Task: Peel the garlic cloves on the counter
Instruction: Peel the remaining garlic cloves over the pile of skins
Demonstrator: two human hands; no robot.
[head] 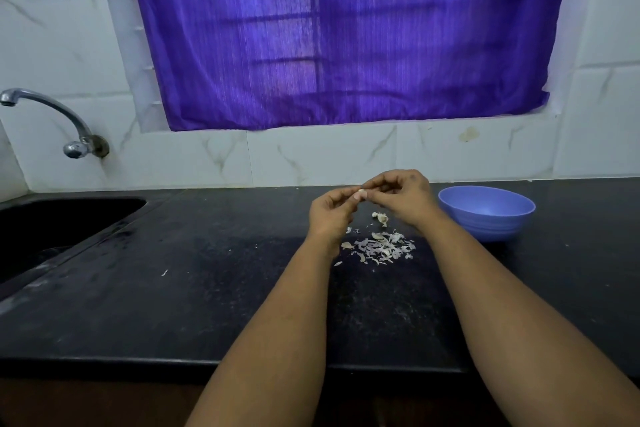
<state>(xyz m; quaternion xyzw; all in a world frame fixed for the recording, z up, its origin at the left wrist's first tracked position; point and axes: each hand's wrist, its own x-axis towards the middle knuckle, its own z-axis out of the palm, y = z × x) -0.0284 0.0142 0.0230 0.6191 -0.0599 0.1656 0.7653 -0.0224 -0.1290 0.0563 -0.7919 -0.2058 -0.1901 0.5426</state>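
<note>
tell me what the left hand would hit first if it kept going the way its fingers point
The left hand points up and right at the garlic clove it already pinches; just past that are the fingers of the right hand. Depth is hard to judge.

Both hands raised, left hand (pixel 330 215) and right hand (pixel 403 196) fingers pinching together.

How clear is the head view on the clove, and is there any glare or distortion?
Head view: dim bluish light through the purple curtain; the garlic clove between left hand and right hand is small and soft; wide-angle bending at the edges; no glare on the counter.
</note>
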